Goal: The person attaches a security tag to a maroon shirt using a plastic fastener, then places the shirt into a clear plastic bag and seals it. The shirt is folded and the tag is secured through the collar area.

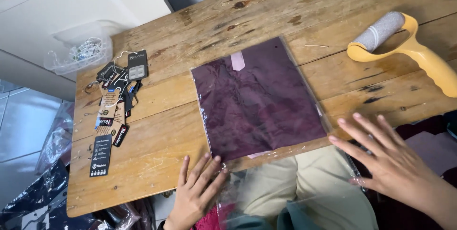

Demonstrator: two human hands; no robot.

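The dark purple shirt in its clear bag (259, 101) lies flat on the wooden bench (157, 158). Left hand (197, 189) presses its near corner, fingers together. Right hand (385, 156) rests beside it, fingers spread. The slippery bag might slide off the near edge.

Left hand (196, 193) flat, fingers (208, 169) together; right hand (385, 156) flat, fingers splayed, palm down.

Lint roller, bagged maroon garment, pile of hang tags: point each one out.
Lint roller (383, 31), head view, on its grey roll.
Bagged maroon garment (257, 99), head view, middle of the folded cloth.
Pile of hang tags (115, 97), head view, on a tan tag.
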